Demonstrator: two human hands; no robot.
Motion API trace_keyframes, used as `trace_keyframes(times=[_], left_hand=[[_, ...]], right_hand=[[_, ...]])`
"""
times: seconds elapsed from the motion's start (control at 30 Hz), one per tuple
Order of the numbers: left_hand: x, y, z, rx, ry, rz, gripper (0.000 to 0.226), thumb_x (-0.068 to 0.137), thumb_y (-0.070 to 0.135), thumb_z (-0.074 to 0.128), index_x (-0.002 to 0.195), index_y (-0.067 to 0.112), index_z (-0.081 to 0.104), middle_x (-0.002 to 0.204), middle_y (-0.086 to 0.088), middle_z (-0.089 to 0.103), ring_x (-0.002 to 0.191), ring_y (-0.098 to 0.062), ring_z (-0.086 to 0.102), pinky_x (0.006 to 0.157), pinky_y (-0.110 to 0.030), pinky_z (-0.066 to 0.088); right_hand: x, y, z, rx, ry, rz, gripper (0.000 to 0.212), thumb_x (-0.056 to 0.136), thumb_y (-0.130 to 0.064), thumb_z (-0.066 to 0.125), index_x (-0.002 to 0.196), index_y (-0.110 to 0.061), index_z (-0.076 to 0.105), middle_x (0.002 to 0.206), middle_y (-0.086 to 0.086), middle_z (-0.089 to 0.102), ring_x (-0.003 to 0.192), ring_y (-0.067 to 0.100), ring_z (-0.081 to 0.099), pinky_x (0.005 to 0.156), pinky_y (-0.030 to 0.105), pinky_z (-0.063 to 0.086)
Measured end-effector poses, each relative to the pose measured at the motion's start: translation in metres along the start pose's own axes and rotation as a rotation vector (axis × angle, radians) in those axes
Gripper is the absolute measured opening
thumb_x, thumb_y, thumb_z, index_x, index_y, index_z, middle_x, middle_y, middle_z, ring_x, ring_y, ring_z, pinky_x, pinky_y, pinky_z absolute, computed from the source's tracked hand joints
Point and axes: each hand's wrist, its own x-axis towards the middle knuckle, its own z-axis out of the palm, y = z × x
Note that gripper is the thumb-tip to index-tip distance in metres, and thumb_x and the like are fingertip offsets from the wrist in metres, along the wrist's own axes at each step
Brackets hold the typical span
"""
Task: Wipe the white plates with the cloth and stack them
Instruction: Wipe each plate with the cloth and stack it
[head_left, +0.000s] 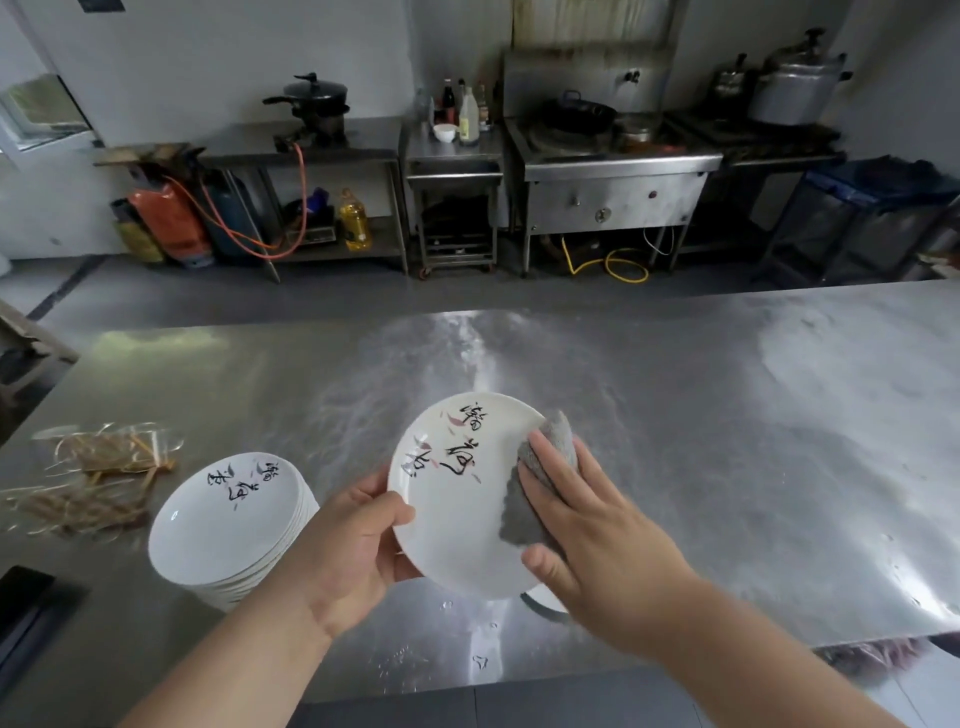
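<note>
From the head camera: a person stands at a shiny steel table (727, 415) with both bare arms reaching out; the left hand (353, 540) holds up a white round plate (457, 499) with black brush writing and small red marks on it; the plate is tilted, its face turned to the person, lifted above the table; the left grip is clamped on the plate's left rim, thumb on the front, fingers curled behind. The right hand (587, 535) presses a grey cloth (519, 519) on the right side of the plate's face; its grip is apart, fingers straight and flat on the cloth, thumb near the plate's lower edge. To the left, a stack of white plates (223, 525) with the same writing sits on the table, near the left wrist; further left lies a messy heap of pale yellow strings (98, 478). A bit of another white rim (543, 603) peeks out under the right wrist. Across the floor stand steel stoves, a black wok (576, 117), big pots, an orange gas bottle (169, 218) and a yellow oil jug (355, 223).
</note>
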Motion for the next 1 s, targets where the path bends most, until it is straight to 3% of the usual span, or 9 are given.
trace_keyframes(times=[0.1, 0.27, 0.4, 0.6, 0.77, 0.87, 1.0], left_hand=[[0.003, -0.001, 0.004, -0.018, -0.015, -0.005, 0.057, 0.096, -0.01, 0.037, 0.101, 0.021, 0.084, 0.109, -0.018, 0.078, 0.081, -0.027, 0.075, 0.056, -0.038, 0.061], [0.014, -0.005, 0.014, -0.231, 0.088, 0.076, 0.054, 0.095, -0.009, 0.039, 0.094, 0.02, 0.084, 0.113, -0.014, 0.079, 0.087, -0.026, 0.078, 0.061, -0.041, 0.064], [0.016, -0.026, 0.023, -0.274, 0.107, 0.065, 0.056, 0.095, -0.009, 0.038, 0.102, 0.022, 0.084, 0.121, -0.015, 0.077, 0.096, -0.028, 0.079, 0.065, -0.042, 0.064], [0.017, -0.031, 0.031, -0.333, 0.035, 0.091, 0.058, 0.094, -0.012, 0.038, 0.113, 0.022, 0.081, 0.129, -0.014, 0.075, 0.106, -0.031, 0.077, 0.071, -0.046, 0.064], [0.018, -0.028, 0.039, -0.359, 0.02, 0.128, 0.057, 0.091, -0.013, 0.04, 0.117, 0.018, 0.079, 0.132, -0.017, 0.072, 0.112, -0.034, 0.075, 0.075, -0.047, 0.064], [0.013, -0.035, 0.037, -0.283, -0.072, 0.107, 0.064, 0.078, -0.011, 0.052, 0.131, 0.02, 0.071, 0.138, -0.019, 0.069, 0.121, -0.039, 0.07, 0.086, -0.054, 0.062], [0.013, -0.022, 0.014, -0.254, -0.125, -0.017, 0.066, 0.079, 0.013, 0.066, 0.145, 0.018, 0.059, 0.141, -0.022, 0.066, 0.122, -0.045, 0.068, 0.084, -0.062, 0.06]], right_hand=[[0.022, 0.015, -0.02, -0.047, 0.015, -0.033, 0.093, 0.091, -0.081, 0.0, 0.167, -0.027, 0.013, 0.168, -0.022, -0.024, 0.157, 0.015, -0.022, 0.126, 0.043, 0.025], [0.011, -0.007, 0.003, 0.214, 0.212, 0.023, 0.094, 0.096, -0.081, 0.006, 0.166, -0.019, 0.021, 0.173, -0.016, -0.01, 0.16, 0.011, 0.004, 0.123, 0.039, 0.032], [-0.006, -0.016, 0.031, 0.309, 0.27, 0.109, 0.091, 0.097, -0.08, 0.013, 0.164, -0.02, 0.027, 0.173, -0.015, -0.003, 0.157, 0.012, 0.018, 0.12, 0.036, 0.034], [0.028, 0.022, -0.016, 0.177, 0.279, -0.007, 0.088, 0.099, -0.076, 0.012, 0.159, -0.018, 0.04, 0.173, -0.011, 0.011, 0.156, 0.014, 0.02, 0.123, 0.03, 0.027], [-0.002, -0.024, 0.039, 0.395, 0.452, 0.11, 0.078, 0.106, -0.065, 0.022, 0.161, -0.012, 0.035, 0.174, -0.008, 0.009, 0.158, 0.006, 0.014, 0.125, 0.019, 0.018], [-0.004, -0.021, 0.039, 0.526, 0.552, 0.152, 0.073, 0.107, -0.062, 0.024, 0.154, -0.012, 0.049, 0.169, -0.008, 0.026, 0.154, 0.005, 0.026, 0.123, 0.024, 0.027], [0.017, 0.017, -0.006, 0.563, 0.511, -0.056, 0.062, 0.109, -0.055, 0.029, 0.135, -0.013, 0.068, 0.151, -0.006, 0.053, 0.145, 0.011, 0.046, 0.116, 0.036, 0.043]])
